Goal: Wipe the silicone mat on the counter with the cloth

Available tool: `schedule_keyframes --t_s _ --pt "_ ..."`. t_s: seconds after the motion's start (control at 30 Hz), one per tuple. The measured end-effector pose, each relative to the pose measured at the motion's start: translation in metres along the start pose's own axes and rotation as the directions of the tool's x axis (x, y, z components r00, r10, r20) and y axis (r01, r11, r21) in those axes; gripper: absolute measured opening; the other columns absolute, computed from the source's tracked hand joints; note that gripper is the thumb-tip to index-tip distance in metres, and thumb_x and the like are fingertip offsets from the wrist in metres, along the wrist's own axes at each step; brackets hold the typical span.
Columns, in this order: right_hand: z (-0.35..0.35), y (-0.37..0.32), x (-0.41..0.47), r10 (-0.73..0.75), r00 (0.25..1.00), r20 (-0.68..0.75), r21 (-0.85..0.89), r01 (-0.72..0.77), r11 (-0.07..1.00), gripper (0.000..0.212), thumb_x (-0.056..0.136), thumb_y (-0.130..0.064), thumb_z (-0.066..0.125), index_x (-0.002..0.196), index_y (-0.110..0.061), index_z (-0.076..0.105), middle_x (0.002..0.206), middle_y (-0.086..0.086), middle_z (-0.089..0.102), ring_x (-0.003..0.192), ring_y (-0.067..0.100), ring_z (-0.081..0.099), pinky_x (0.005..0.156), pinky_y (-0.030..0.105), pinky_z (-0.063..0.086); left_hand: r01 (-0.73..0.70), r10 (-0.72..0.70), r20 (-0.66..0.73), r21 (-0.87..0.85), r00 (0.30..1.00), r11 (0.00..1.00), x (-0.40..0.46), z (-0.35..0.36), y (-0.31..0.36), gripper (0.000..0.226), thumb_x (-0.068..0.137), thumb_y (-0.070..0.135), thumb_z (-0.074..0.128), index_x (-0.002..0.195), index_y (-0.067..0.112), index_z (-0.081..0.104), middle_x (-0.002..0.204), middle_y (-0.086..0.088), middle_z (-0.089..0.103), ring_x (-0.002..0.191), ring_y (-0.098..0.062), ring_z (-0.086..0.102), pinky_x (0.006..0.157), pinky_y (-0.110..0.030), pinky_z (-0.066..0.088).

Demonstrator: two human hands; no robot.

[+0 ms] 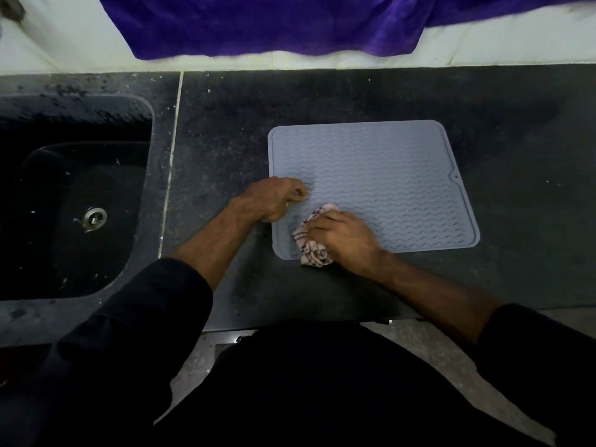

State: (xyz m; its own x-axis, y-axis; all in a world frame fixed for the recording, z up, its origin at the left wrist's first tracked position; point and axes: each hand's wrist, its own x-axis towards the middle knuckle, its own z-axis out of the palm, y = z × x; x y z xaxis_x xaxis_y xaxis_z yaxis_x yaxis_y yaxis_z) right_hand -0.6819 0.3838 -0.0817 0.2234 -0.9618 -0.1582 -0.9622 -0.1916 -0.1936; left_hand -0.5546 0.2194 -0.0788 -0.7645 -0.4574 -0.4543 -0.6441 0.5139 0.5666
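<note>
The silicone mat (380,175), pale grey with a raised rim and wavy ridges, was laid flat on the dark speckled counter (516,124), to the right of the view's centre. A small notch was seen in its rim at about 3 o'clock. At the mat's 7 o'clock corner a crumpled cloth (311,245), pinkish white with dark stripes, was bunched up, part of it spilling over the near edge onto the counter. The cloth was grasped from above by the right hand (343,240), fingers curled round it and pressed down onto the mat. At about 9 o'clock on the mat the left edge was overlapped by the left hand (275,198), its fingers bent and their tips set on the ridged surface; nothing was seen held in it, though whether the rim itself was pinched could not be told. Both forearms were bare, with dark sleeves (154,304) pushed up toward the elbows.

Further out, at 9 o'clock from the mat, a black sink (42,124) with a metal drain (94,217) was sunk into the counter, beyond a pale seam line (171,156). At 12 o'clock, a purple towel (274,24) was draped over a white ledge (80,43) behind the counter
</note>
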Motion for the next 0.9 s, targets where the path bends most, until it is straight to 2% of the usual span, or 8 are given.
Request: schedule_keyframes --t_s 0.13,0.3,0.43,0.5,0.57,0.7,0.8,0.9 --pt "-0.007 0.001 0.002 -0.008 0.998 -0.063 0.046 0.011 0.999 0.039 0.082 -0.009 0.061 0.121 -0.009 0.063 0.128 0.012 0.060 0.122 0.031 0.052 0.103 0.041 0.041 -0.008 0.008 0.004 0.013 1.000 1.000 0.001 -0.001 0.000 0.053 0.084 -0.014 0.053 0.128 0.014 0.054 0.136 -0.001 0.057 0.125 -0.013 0.053 0.104 -0.029 0.044" --pt "0.007 -0.035 0.025 -0.107 0.993 -0.049 0.023 0.108 0.994 0.034 0.091 -0.018 0.052 0.124 -0.017 0.060 0.136 0.004 0.054 0.130 0.025 0.043 0.108 0.038 0.031 -0.037 0.037 0.008 0.036 0.999 0.999 0.001 -0.005 0.001 0.048 0.083 -0.012 0.053 0.124 0.013 0.056 0.134 -0.003 0.058 0.125 -0.014 0.054 0.103 -0.033 0.046" --pt "0.006 -0.008 0.004 -0.038 0.999 0.013 0.021 0.038 0.999 0.041 0.092 -0.021 0.051 0.133 -0.020 0.052 0.142 0.000 0.049 0.135 0.020 0.037 0.112 0.035 0.028 -0.016 0.016 -0.006 0.022 1.000 1.000 -0.001 -0.003 -0.001 0.056 0.082 -0.017 0.045 0.126 0.016 0.056 0.136 0.000 0.056 0.126 -0.013 0.051 0.105 -0.030 0.043" --pt "-0.003 0.011 -0.008 0.030 0.999 0.026 0.023 -0.031 0.999 0.042 0.088 -0.017 0.055 0.130 -0.016 0.055 0.139 0.004 0.053 0.132 0.022 0.042 0.110 0.035 0.032 -0.011 0.011 -0.013 0.005 1.000 1.000 -0.002 -0.001 -0.002 0.055 0.084 -0.016 0.043 0.126 0.017 0.055 0.136 0.001 0.056 0.126 -0.011 0.051 0.103 -0.025 0.042" --pt "-0.009 0.018 -0.011 0.041 0.999 -0.028 0.062 -0.039 0.997 0.039 0.083 -0.009 0.060 0.121 -0.009 0.062 0.129 0.012 0.060 0.123 0.029 0.052 0.105 0.039 0.040 -0.018 0.018 -0.010 0.022 1.000 1.000 -0.002 -0.002 -0.001 0.052 0.085 -0.014 0.045 0.126 0.017 0.056 0.135 0.001 0.057 0.125 -0.013 0.053 0.103 -0.028 0.044" --pt "-0.007 -0.016 0.018 0.000 0.999 -0.037 0.053 0.002 0.999 0.041 0.088 -0.013 0.056 0.129 -0.011 0.056 0.138 0.011 0.053 0.129 0.027 0.045 0.110 0.038 0.034 -0.021 0.021 0.000 0.075 1.000 0.997 0.003 -0.006 0.002 0.043 0.084 -0.006 0.056 0.119 0.019 0.059 0.130 0.000 0.061 0.119 -0.018 0.057 0.099 -0.039 0.048" --pt "0.000 -0.034 0.031 0.052 0.997 -0.057 -0.012 -0.053 0.999 0.039 0.090 -0.011 0.050 0.129 -0.014 0.055 0.139 0.007 0.050 0.130 0.026 0.042 0.109 0.037 0.034 -0.029 0.030 -0.012 0.063 0.999 0.998 0.003 -0.005 0.000 0.040 0.084 -0.003 0.060 0.118 0.019 0.059 0.128 0.000 0.063 0.118 -0.013 0.058 0.098 -0.035 0.049" --pt "-0.002 -0.020 0.019 0.160 0.986 -0.042 -0.021 -0.161 0.987 0.040 0.088 -0.011 0.054 0.128 -0.013 0.054 0.137 0.007 0.051 0.127 0.027 0.044 0.107 0.037 0.036 -0.022 0.023 -0.029 0.036 0.999 0.999 0.001 -0.002 -0.002 0.047 0.083 -0.010 0.054 0.122 0.017 0.058 0.131 0.001 0.061 0.121 -0.012 0.056 0.099 -0.030 0.047"
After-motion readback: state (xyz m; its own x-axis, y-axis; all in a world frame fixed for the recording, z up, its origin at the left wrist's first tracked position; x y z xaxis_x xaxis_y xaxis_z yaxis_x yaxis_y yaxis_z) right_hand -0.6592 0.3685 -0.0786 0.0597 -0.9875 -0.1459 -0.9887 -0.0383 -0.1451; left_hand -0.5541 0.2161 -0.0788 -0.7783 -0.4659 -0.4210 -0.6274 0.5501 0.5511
